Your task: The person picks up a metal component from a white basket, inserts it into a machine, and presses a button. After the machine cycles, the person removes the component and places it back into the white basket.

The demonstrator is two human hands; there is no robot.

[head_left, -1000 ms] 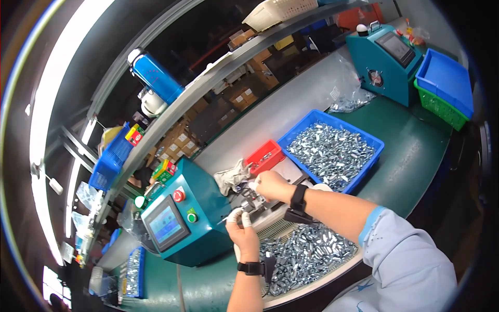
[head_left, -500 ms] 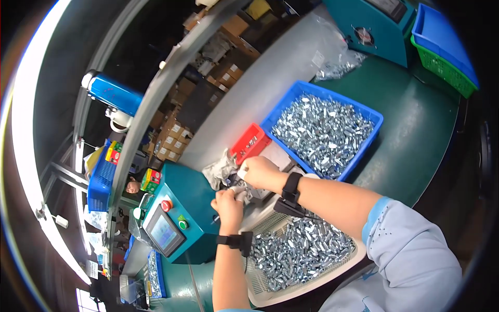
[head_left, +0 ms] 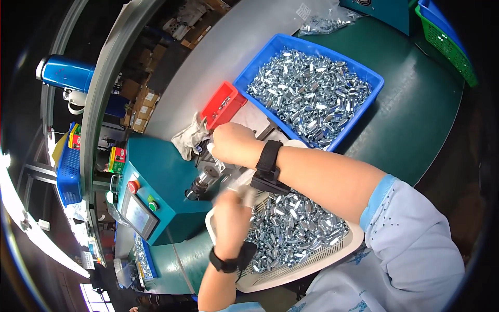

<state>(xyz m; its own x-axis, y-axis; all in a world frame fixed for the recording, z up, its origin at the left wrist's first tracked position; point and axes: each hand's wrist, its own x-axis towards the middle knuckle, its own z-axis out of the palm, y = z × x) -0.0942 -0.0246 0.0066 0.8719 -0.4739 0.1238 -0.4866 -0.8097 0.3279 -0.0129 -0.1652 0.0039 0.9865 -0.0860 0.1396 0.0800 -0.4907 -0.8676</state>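
Observation:
My right hand (head_left: 233, 144) is curled closed beside the metal fixture of a teal machine (head_left: 161, 182); whatever its fingers hold is hidden. White wrapping shows on one of its fingertips. Just below it is the machine's dark chuck (head_left: 200, 186), pointing toward my hands. My left hand (head_left: 231, 214) is smeared by motion over the left edge of a cream slotted basket (head_left: 340, 248), so its fingers cannot be read. Shiny hexagonal metal sleeves (head_left: 291, 234) fill that basket. A crumpled cloth glove (head_left: 189, 138) lies at the back of the fixture, left of my right hand.
Beyond my right forearm stands a blue tray (head_left: 377, 104) heaped with the same sleeves. A small red bin (head_left: 223, 104) with several parts adjoins it. Farther back lie a clear bag of parts (head_left: 330, 23) and a green basket (head_left: 447, 47). A touchscreen (head_left: 139, 212) fronts the machine.
My left hand has pulled away from the fixture, down toward the cream basket, uncovering the chuck. My right hand stays by the fixture. The whole view has shifted.

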